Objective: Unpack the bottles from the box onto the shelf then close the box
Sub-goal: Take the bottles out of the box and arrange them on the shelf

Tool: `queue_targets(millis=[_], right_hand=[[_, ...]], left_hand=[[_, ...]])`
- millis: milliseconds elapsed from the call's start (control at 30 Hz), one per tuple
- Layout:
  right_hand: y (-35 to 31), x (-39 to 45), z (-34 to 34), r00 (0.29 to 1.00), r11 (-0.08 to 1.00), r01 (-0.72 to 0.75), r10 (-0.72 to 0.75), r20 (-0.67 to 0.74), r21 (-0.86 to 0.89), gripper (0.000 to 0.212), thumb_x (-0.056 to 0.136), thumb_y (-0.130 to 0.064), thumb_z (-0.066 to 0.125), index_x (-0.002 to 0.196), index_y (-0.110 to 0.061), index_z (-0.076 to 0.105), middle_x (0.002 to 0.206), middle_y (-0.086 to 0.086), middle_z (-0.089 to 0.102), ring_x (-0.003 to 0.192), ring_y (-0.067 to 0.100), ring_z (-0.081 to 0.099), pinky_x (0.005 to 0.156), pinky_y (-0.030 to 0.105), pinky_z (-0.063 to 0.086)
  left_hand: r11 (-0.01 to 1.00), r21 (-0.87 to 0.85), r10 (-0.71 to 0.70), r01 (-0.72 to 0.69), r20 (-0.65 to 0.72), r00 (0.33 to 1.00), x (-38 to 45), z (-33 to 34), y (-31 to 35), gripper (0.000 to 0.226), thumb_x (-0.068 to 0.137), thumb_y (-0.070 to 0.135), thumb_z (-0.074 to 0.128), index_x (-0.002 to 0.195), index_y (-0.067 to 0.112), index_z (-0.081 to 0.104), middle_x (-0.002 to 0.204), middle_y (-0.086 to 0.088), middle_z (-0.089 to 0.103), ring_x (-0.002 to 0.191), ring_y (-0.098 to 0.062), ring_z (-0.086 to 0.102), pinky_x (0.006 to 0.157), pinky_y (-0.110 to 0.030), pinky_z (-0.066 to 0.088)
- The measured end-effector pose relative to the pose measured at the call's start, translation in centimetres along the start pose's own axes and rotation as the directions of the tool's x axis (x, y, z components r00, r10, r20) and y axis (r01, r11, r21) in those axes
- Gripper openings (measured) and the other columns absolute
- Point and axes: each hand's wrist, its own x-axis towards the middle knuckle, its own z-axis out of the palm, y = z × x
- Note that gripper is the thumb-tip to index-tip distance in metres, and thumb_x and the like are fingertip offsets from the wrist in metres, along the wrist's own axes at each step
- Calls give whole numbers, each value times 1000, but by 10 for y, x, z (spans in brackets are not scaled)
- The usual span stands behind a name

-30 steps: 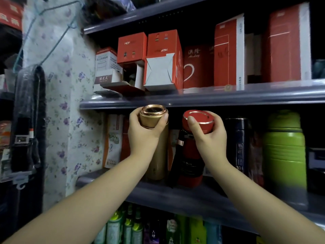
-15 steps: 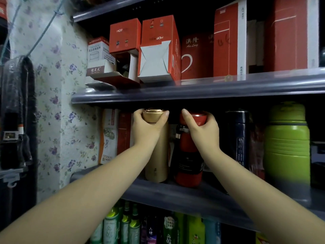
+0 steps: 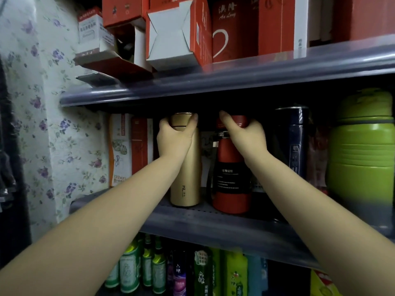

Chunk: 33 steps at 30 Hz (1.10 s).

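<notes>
- On the middle shelf point(image 3: 213, 218), the left hand point(image 3: 174, 139) grips the top of the gold bottle point(image 3: 186, 178); its fingers point(image 3: 165, 124) curl round the cap on one side, the thumb on the other.
- Right hand point(image 3: 249, 135) grips the cap of the red bottle point(image 3: 232, 178); one fingertip reaches over the cap's left edge, the remaining fingers wrap behind the cap and are hidden.
- Both bottles stand upright on the middle shelf, bases on its perforated surface, just beside each other with a narrow gap between. The gold bottle is to the left.
- Red bottle carries a black label band with white print; only part of the wording can be read. A metal clasp shows at its neck.
- Upper shelf edge point(image 3: 235, 82) shades both caps, so their tops are hard to make out.
- Dark blue flask point(image 3: 296, 142) stands right of the red bottle, partly covered by the right forearm. A large green flask point(image 3: 361, 150) stands further right, its lower part blurred.
- Cartons point(image 3: 128, 146) stand behind and left of the gold bottle, partly hidden by the left arm.
- Red boxes point(image 3: 192, 33) fill the upper shelf; one has an open flap, and several are cut off by the top edge.
- Green drink bottles point(image 3: 149, 268) line the lowest shelf, cut off at the bottom edge.
- Floral wallpaper point(image 3: 42, 103) covers the wall at left.
</notes>
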Motion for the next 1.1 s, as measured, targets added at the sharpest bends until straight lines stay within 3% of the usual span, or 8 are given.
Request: queue_targets(millis=[133, 400, 600, 700, 900, 1000, 1100], right_hand=[[4, 1, 1, 1000, 1000, 3, -3, -29, 2, 51, 73, -53, 73, 108, -17, 67, 103, -4, 69, 99, 11, 64, 89, 27, 50], [9, 1, 3, 999, 1000, 0, -1, -44, -7, 55, 71, -58, 71, 106, -16, 68, 99, -4, 70, 94, 10, 66, 82, 24, 50], [3, 2, -2, 999, 991, 32, -32, 5, -131, 66, 73, -65, 63, 116, -15, 63, 112, 2, 68, 106, 18, 63, 86, 24, 46], [-3, 2, -4, 998, 970, 57, -54, 22, -235, 68, 79, -61, 61, 121, -8, 57, 118, 9, 65, 112, 25, 59, 81, 21, 41], [-12, -14, -5, 947, 882, 302, -321, 8, -363, 70, 83, -50, 63, 129, 0, 45, 126, 17, 55, 118, 29, 52, 94, 24, 37], [-16, -35, -5, 907, 846, 403, -421, 25, -349, 67, 86, -42, 63, 134, -1, 42, 130, 18, 49, 124, 27, 45, 102, 26, 33], [-19, -63, -7, 842, 807, 527, -538, 39, -267, 54, 88, -32, 61, 130, -2, 47, 128, 14, 51, 122, 22, 48, 102, 22, 35]], left_hand=[[1000, 1, 12, -12, 22, 1000, 5, -1, -5, 75, 77, 54, 67, 136, 14, 43, 131, -2, 54, 113, -15, 52, 85, -20, 34], [999, -14, 47, -47, 28, 998, 7, 0, -11, 74, 77, 56, 66, 134, 13, 47, 129, -3, 57, 117, -18, 54, 90, -21, 38], [993, 106, 47, -59, 113, 993, 3, -6, -1, 81, 85, 55, 57, 144, 7, 29, 141, -10, 47, 128, -24, 46, 88, -19, 30], [983, 179, -7, -29, 198, 980, 0, -13, 1, 87, 86, 60, 50, 146, 4, 20, 144, -13, 42, 130, -28, 43, 90, -22, 30], [971, 230, -2, -57, 247, 969, -18, -44, -10, 75, 88, 55, 51, 141, 7, 30, 137, -7, 47, 121, -18, 48, 89, -23, 35], [971, 230, 2, -62, 252, 968, -31, -66, -17, 67, 90, 49, 52, 139, 8, 32, 130, -4, 52, 106, -9, 50, 82, -18, 37], [962, 261, 17, -85, 253, 967, -46, -96, -25, 58, 91, 43, 54, 136, 10, 36, 117, 4, 53, 102, -8, 52, 75, -12, 37]])
